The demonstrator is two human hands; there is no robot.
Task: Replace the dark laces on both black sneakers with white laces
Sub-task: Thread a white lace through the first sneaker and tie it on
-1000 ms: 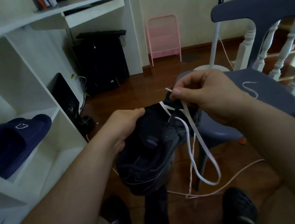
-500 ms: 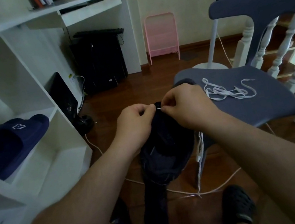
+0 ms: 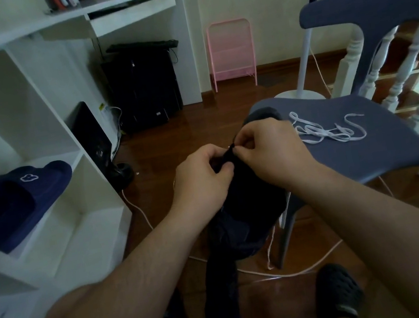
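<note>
- Your left hand [image 3: 202,179] grips the upper edge of the black sneaker [image 3: 249,207], its fingers curled round the dark material.
- Your right hand [image 3: 271,152] meets it at the same edge; thumb and forefinger are pressed together in a pinch on something small at the top of the shoe, too hidden to name.
- You hold the sneaker in the air in front of you, above the wooden floor [image 3: 226,117], close to the front edge of the blue chair [image 3: 382,141].
- A strand of white lace [image 3: 272,248] hangs below the shoe, beside the chair leg.
- A loose white lace [image 3: 328,132] lies in a tangle on the chair seat, just right of your right hand.
- A second dark shoe [image 3: 262,115] sits at the seat's front corner, mostly behind your hands.
- A pair of navy slippers [image 3: 15,199] rests on the white shelf [image 3: 75,159] at your left.
</note>
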